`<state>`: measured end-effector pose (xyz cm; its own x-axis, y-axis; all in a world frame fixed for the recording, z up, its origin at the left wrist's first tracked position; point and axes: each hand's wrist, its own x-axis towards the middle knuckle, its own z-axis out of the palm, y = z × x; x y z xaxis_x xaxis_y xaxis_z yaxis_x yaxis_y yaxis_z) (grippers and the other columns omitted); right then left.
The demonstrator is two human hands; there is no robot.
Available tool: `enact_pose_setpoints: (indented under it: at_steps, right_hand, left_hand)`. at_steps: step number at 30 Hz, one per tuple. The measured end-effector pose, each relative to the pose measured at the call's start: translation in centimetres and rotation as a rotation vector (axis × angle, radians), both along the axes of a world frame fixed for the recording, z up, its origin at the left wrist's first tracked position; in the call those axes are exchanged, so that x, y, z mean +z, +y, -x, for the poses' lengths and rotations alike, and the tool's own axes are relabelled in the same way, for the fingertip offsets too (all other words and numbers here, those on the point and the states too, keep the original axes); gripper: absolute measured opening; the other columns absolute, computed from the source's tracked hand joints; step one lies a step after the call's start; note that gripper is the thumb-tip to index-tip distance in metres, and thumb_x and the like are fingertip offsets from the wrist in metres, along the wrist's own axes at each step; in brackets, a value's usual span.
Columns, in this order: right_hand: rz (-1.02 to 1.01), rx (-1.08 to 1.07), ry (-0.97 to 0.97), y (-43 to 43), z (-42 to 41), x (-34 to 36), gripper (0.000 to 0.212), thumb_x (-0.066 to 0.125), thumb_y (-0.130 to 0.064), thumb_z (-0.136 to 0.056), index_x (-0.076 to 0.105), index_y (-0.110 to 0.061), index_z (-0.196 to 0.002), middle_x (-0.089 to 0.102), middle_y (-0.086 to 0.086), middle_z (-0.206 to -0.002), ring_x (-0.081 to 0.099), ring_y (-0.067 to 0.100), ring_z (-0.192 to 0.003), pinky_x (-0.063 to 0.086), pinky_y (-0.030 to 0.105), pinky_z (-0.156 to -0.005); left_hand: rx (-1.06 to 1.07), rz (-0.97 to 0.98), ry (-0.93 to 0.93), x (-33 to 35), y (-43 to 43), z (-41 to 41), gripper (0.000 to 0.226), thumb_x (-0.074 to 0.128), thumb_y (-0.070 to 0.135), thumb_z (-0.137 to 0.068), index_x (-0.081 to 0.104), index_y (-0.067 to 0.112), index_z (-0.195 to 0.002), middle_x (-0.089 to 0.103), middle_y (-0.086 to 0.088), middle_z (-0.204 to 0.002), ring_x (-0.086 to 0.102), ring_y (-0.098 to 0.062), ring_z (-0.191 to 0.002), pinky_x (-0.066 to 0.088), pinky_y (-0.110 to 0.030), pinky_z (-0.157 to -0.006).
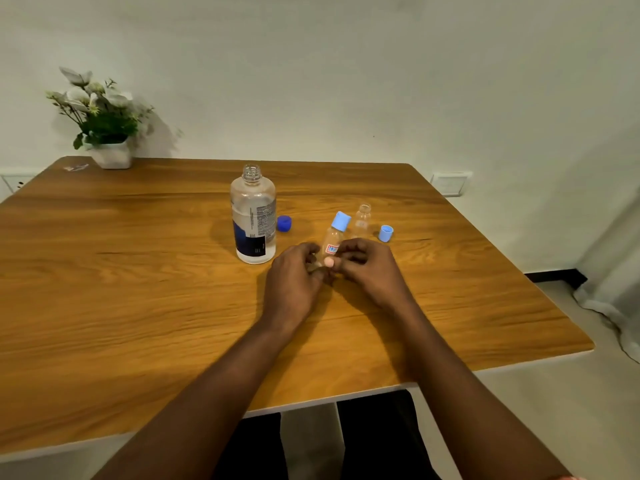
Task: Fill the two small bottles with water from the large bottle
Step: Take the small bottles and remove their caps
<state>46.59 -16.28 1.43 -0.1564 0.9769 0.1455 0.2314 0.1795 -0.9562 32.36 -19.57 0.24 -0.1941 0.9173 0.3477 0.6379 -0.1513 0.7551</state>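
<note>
- Two hands meet at the table's [138, 271] middle — left hand [294, 282] and right hand [367, 271] both pinched on the capped small bottle [333, 242].
- That bottle leans, long axis tipped toward one o'clock, light-blue cap [341, 221] clear above the fingers and nearer the right hand.
- Likely next: twist the cap off, right hand up top, left steadying the base.
- Second small bottle [362, 221] stands open at one o'clock, its loose cap [385, 233] just beside.
- Large bottle [253, 216] waits uncapped at eleven o'clock — dark-blue cap [284, 223] by it.
</note>
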Motion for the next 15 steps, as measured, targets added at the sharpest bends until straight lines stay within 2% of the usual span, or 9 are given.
enact_pose_setpoints:
  at_steps: [3, 6, 8, 10, 12, 13, 15]
  right_hand:
    - [-0.079, -0.085, 0.024, 0.8, -1.7, 0.1, 0.028, 0.069, -0.029, -0.088, 0.070, -0.009, -0.107, 0.074, 0.002, -0.091, 0.070, 0.008, -0.085, 0.051, 0.020, -0.075]
    - [-0.119, -0.100, 0.053, 1.3, -2.5, 0.3, 0.023, 0.061, -0.033, -0.092, 0.072, -0.014, -0.097, 0.068, -0.003, -0.073, 0.062, 0.005, -0.067, 0.047, 0.018, -0.065]
    - [-0.145, -0.089, -0.021, 1.4, -2.5, 0.0, 0.023, 0.061, -0.033, -0.093, 0.070, -0.018, -0.079, 0.063, 0.003, -0.065, 0.057, 0.008, -0.062, 0.046, 0.025, -0.061]
    - [-0.155, -0.084, -0.079, 1.7, -2.6, -0.4, 0.030, 0.062, -0.034, -0.093, 0.069, -0.013, -0.072, 0.065, 0.013, -0.066, 0.055, 0.014, -0.062, 0.045, 0.036, -0.062]
    - [-0.149, -0.069, -0.089, 1.8, -2.9, -0.5, 0.033, 0.062, -0.036, -0.092, 0.070, -0.009, -0.074, 0.065, 0.018, -0.069, 0.054, 0.016, -0.064, 0.045, 0.043, -0.063]
    - [-0.139, -0.050, -0.087, 1.9, -3.1, -0.6, 0.030, 0.062, -0.033, -0.092, 0.071, -0.009, -0.076, 0.066, 0.015, -0.069, 0.055, 0.014, -0.066, 0.045, 0.042, -0.064]
    - [-0.110, -0.012, -0.090, 2.1, -3.5, -0.8, 0.020, 0.062, -0.025, -0.092, 0.073, -0.009, -0.091, 0.070, 0.003, -0.077, 0.059, 0.007, -0.073, 0.046, 0.030, -0.069]
  left_hand:
    - [-0.021, -0.007, 0.092, 0.1, 0.5, 0.8, 0.043, 0.075, 0.024, -0.081, 0.063, 0.016, -0.122, 0.065, -0.003, -0.112, 0.060, -0.019, -0.102, 0.045, -0.030, -0.084]
    - [-0.076, -0.010, 0.217, 0.2, 1.1, 1.5, 0.042, 0.071, 0.023, -0.084, 0.062, 0.017, -0.124, 0.061, -0.001, -0.116, 0.058, -0.019, -0.104, 0.044, -0.030, -0.085]
    - [-0.105, -0.012, 0.295, 0.3, 1.5, 1.7, 0.042, 0.069, 0.022, -0.086, 0.060, 0.017, -0.127, 0.060, -0.001, -0.120, 0.058, -0.020, -0.107, 0.045, -0.031, -0.085]
    - [-0.130, -0.018, 0.373, 0.3, 1.8, 1.9, 0.043, 0.066, 0.020, -0.088, 0.057, 0.016, -0.130, 0.060, -0.002, -0.122, 0.058, -0.021, -0.107, 0.047, -0.033, -0.084]
    - [-0.163, -0.041, 0.437, 0.2, 1.9, 2.0, 0.041, 0.065, 0.017, -0.088, 0.058, 0.013, -0.129, 0.062, -0.006, -0.118, 0.058, -0.026, -0.105, 0.049, -0.039, -0.082]
    - [-0.178, -0.049, 0.459, 0.1, 1.9, 2.0, 0.040, 0.064, 0.016, -0.089, 0.059, 0.012, -0.128, 0.063, -0.007, -0.116, 0.058, -0.027, -0.104, 0.049, -0.041, -0.081]
    - [-0.203, -0.048, 0.487, -0.1, 2.0, 2.1, 0.039, 0.063, 0.016, -0.090, 0.058, 0.011, -0.128, 0.063, -0.008, -0.114, 0.057, -0.027, -0.103, 0.049, -0.042, -0.081]
